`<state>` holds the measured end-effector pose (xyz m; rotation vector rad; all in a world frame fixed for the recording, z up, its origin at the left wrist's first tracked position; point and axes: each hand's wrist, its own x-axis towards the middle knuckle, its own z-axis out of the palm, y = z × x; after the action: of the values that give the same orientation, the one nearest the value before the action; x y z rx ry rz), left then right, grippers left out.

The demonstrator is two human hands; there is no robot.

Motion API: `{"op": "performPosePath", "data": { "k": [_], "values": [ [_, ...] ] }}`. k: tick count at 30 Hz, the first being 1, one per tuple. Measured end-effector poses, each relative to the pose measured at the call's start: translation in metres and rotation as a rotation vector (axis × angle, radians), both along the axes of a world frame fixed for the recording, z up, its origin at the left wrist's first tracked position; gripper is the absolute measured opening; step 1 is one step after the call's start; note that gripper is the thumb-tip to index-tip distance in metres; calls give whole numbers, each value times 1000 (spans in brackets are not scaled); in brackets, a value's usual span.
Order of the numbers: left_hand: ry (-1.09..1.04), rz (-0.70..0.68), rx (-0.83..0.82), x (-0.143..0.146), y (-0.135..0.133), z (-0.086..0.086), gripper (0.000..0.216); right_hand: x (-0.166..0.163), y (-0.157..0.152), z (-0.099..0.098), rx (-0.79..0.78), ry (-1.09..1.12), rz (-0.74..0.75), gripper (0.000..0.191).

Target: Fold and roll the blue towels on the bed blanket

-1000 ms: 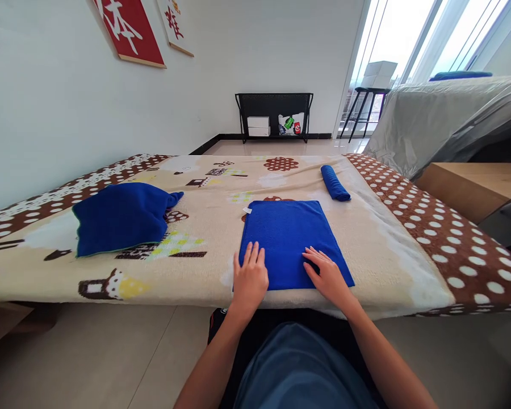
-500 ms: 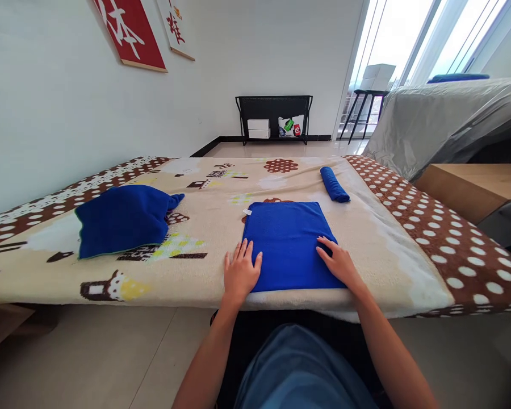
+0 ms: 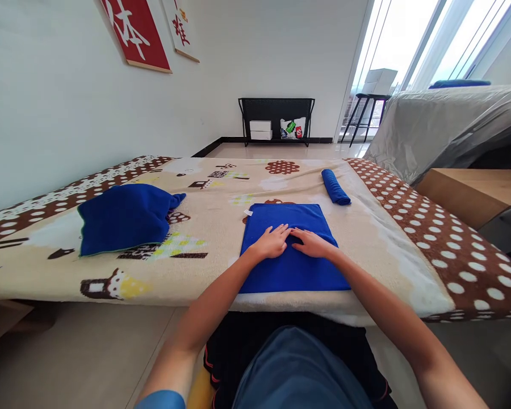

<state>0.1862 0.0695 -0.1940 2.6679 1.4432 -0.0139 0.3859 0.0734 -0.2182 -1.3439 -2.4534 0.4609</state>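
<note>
A blue towel lies flat in a square at the near edge of the bed, with a small white tag at its far left corner. On its middle rest both hands, palms down. My left hand has its fingers stretched out, pointing right. My right hand lies beside it, fingers extended to the left, the fingertips of the two hands meeting. Neither hand grips anything. To the far right of the flat towel is a rolled blue towel. A crumpled blue towel lies to the left.
The patterned blanket covers the bed, bordered by brown polka dots. A cardboard box stands at the right, near a plastic-covered piece of furniture. Against the far wall is a black rack. A stool stands by the window.
Both hands have moved inward from the left and right edges of the flat towel to its middle, where they now meet. The other towels have stayed put.
</note>
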Motion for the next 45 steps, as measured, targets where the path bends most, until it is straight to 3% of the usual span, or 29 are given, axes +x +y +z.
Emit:
{"op": "performPosePath", "data": {
  "k": [5, 9, 13, 16, 22, 25, 30, 35, 41, 45],
  "values": [
    [-35, 219, 62, -23, 41, -14, 59, 22, 42, -2, 30, -21, -102, 48],
    [-37, 406, 106, -55, 47, -18, 61, 50, 51, -8, 47, -76, -267, 55],
    [-18, 475, 116, -55, 53, -16, 56, 43, 54, -10, 43, -149, -294, 63],
    [-7, 463, 110, -33, 62, -13, 55, 21, 59, -8, 35, -189, -232, 64],
    [-39, 209, 8, 6, 83, -17, 55, -20, 75, -6, 20, -199, -114, 53],
    [-59, 262, 21, 0, 91, -23, 58, -18, 81, -9, 21, -186, -181, 56],
    [-79, 488, 54, -36, 101, -25, 66, 20, 87, -15, -4, -189, -425, 67],
    [-81, 526, 28, -59, 103, -20, 66, 46, 87, -15, -32, -201, -556, 69],
    [-66, 547, 102, -35, 104, -19, 62, 28, 91, -15, -12, -191, -573, 69],
    [-81, 408, 81, -2, 111, -24, 61, -6, 95, -17, 42, -165, -441, 60]
  ]
}}
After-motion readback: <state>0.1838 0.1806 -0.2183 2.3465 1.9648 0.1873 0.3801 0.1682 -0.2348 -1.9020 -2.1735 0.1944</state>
